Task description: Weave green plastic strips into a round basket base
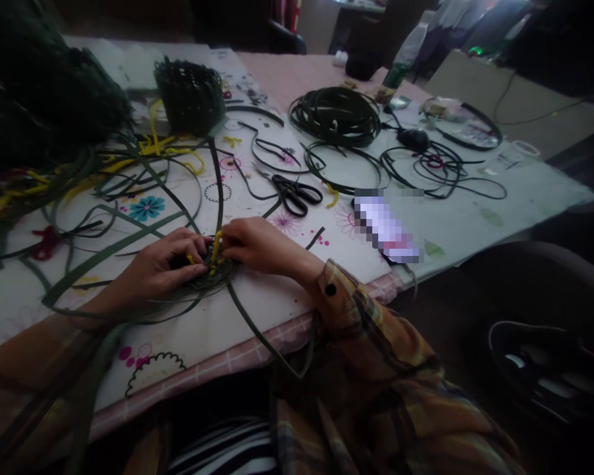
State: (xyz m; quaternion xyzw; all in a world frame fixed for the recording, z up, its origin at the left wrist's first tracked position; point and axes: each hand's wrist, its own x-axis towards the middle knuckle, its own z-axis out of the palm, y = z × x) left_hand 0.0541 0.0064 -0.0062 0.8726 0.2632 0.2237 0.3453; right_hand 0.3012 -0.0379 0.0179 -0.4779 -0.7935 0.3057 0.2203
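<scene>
Near the table's front edge lies a small piece of weaving (pixel 210 280) made of dark green strips, with long loose ends fanning out. My left hand (pixel 165 264) grips its left side, thumb and fingers closed over the strips. A yellow tie (pixel 216 249) stands up from the middle of the weaving. On the right, my right hand (pixel 250 244) pinches the upper end of that tie. Both fingertips are close together, and part of the weaving is hidden under them. Black-handled scissors (pixel 294 191) lie just beyond my right hand.
A woven green basket (pixel 191 95) stands at the back, beside a dark bundle (pixel 49 86) at left. Coiled green strips (pixel 334 115) lie farther right, near a plastic bottle (pixel 408 49). A phone (pixel 389 227) rests by the table edge. A dark chair (pixel 539 316) is at right.
</scene>
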